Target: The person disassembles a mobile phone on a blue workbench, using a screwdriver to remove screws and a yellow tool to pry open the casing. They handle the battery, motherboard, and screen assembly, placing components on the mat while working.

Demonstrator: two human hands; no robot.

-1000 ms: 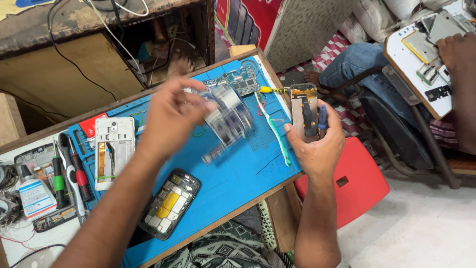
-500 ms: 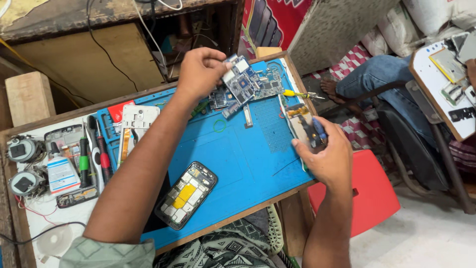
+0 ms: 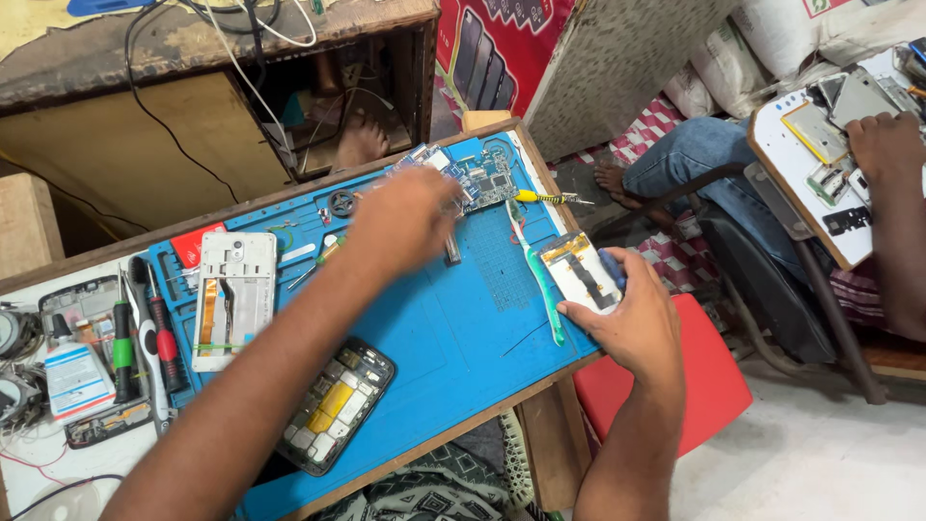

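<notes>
Blue work mat (image 3: 453, 318), frame centre, on a wooden bench. White phone frame (image 3: 234, 297), left of centre. Opened phone (image 3: 335, 405), lower left. Left hand (image 3: 410, 217), blurred, fingers curled over a circuit board (image 3: 482, 178), upper centre. Right hand (image 3: 627, 314) grips a small phone part (image 3: 577, 272), right of centre.

The mat (image 3: 434, 328) is matt blue rubber-like sheet, smooth, with moulded ridges. Under the mat, the table (image 3: 540, 434) shows bare, rough wood at its edge. On the mat's far end, the board (image 3: 479, 178) looks glossy blue with small metal parts. On the mat's left side, the frame (image 3: 231, 299) is pale, dull plastic or metal; I cannot tell which. Right of the mat, the stool (image 3: 714, 376) is smooth red plastic.
</notes>
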